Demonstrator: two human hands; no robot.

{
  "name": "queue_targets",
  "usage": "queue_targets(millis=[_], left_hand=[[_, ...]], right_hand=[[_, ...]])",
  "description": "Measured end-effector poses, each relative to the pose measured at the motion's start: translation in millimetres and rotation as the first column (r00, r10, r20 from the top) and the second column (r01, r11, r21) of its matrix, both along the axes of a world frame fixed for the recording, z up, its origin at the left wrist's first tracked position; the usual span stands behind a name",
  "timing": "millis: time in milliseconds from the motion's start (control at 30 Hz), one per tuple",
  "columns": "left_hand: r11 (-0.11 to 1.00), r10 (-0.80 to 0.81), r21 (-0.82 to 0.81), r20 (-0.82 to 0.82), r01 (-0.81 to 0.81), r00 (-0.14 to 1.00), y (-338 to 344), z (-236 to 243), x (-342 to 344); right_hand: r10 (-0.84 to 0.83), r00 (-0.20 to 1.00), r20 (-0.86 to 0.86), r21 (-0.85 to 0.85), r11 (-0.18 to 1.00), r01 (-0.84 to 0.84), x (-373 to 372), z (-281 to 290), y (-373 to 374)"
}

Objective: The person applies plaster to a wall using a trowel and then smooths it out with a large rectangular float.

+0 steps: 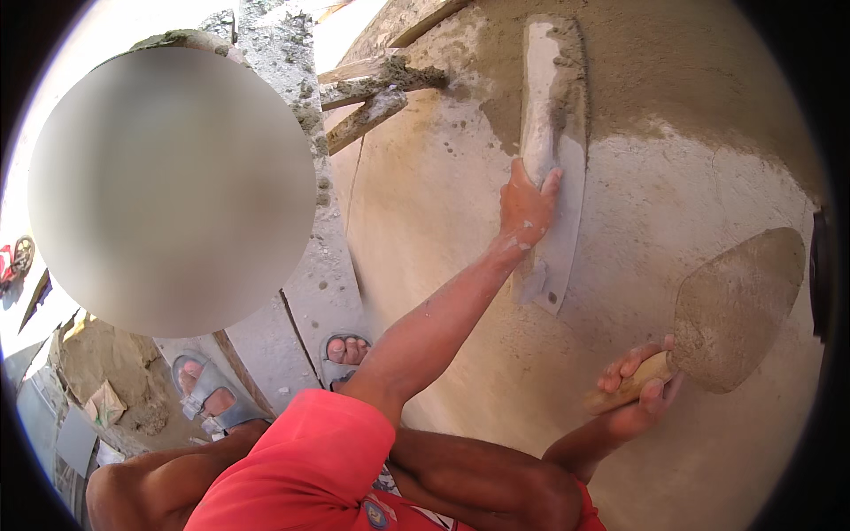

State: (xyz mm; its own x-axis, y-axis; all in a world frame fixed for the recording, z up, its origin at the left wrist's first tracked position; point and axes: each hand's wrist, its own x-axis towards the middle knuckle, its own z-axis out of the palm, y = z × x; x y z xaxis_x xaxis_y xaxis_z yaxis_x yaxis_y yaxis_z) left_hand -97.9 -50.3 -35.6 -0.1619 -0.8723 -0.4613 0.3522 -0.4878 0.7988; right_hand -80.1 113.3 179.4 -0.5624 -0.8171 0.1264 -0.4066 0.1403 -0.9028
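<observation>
against the wall [443, 265], holds the long float [572, 190] by its handle [538, 115] in the left hand [529, 208]; before the wall, grips the broad trowel [744, 310] by its wooden handle [615, 396] in the right hand [652, 404].

The plaster [682, 66] over there is dull brown, ragged against the pale beige wall [434, 283]. I see silvery grey on the long trowel [572, 199], its whitish handle [537, 106] smeared brown. The pointed trowel [742, 310] looks grey-brown, its grip [631, 384] light tan. White flecks dot the left hand [526, 211]. The shirt [292, 460] is bright red, the sandals [207, 384] grey, the planks [326, 265] pale grey with dark speckles.
</observation>
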Motion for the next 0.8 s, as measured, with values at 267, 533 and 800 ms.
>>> queue_targets(millis=[267, 533, 800], left_hand=[[0.958, -0.014, 0.287, -0.044, 0.026, 0.999, 96, -88, -22], [0.939, 0.005, 0.341, -0.13, 0.04, 0.992, 38, -111, -5], [0.928, -0.026, 0.369, -0.091, 0.059, 0.995, 117, -129, -18]], right_hand=[[0.158, 0.987, 0.014, -0.01, 0.987, -0.158, 29, 0, -10], [0.155, 0.988, -0.001, 0.0, 0.988, -0.155, 42, 2, -5], [0.142, 0.99, -0.003, -0.005, 0.99, -0.142, 41, -1, -7]])
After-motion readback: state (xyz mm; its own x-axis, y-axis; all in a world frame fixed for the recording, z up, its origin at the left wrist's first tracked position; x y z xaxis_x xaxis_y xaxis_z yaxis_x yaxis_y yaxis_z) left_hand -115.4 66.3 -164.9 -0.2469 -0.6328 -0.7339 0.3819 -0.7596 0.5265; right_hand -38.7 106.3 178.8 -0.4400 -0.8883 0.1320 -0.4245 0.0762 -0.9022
